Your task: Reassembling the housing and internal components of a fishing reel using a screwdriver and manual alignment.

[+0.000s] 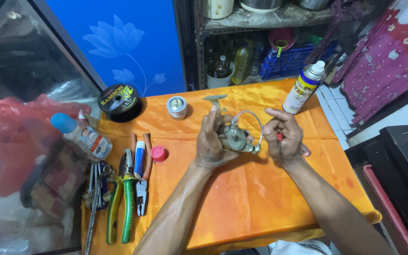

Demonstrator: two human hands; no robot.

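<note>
My left hand (pixel 212 144) wraps round the body of a metal fishing reel (pixel 234 136), fingers closed on it from the left, holding it up off the orange cloth of the counter (pixel 260 198) at the middle of the scene. I keep it lifted and turned toward me so its side faces my eyes; the handle sticks up on the far side and the wire bail arcs over to the right.

My right hand (pixel 284 138) sits just right of the reel, fingers curled shut round a small red-handled tool (pixel 279 137). Its working end points in at the reel's lower right, by the bail arm; I cannot tell whether the tip touches.

The rest lies where I can grab it. On the near left of the counter, pliers with green grips (pixel 121 198), a smaller pair with orange handles (pixel 142 184), a blue-and-white tube (pixel 139 158) across them, and a bunch of metal wrenches (pixel 93 193) at the edge. A pink cap (pixel 157 153) sits just right of those. Farther off, a black spool of line (pixel 120 101) leans at the far left corner, a small round tin (pixel 177 106) stands beside it, and a squeeze bottle with a blue cap (pixel 83 134) lies tilted off the left edge. At the far right stands a spray can (pixel 304 88), upright, well clear of my elbows.
</note>
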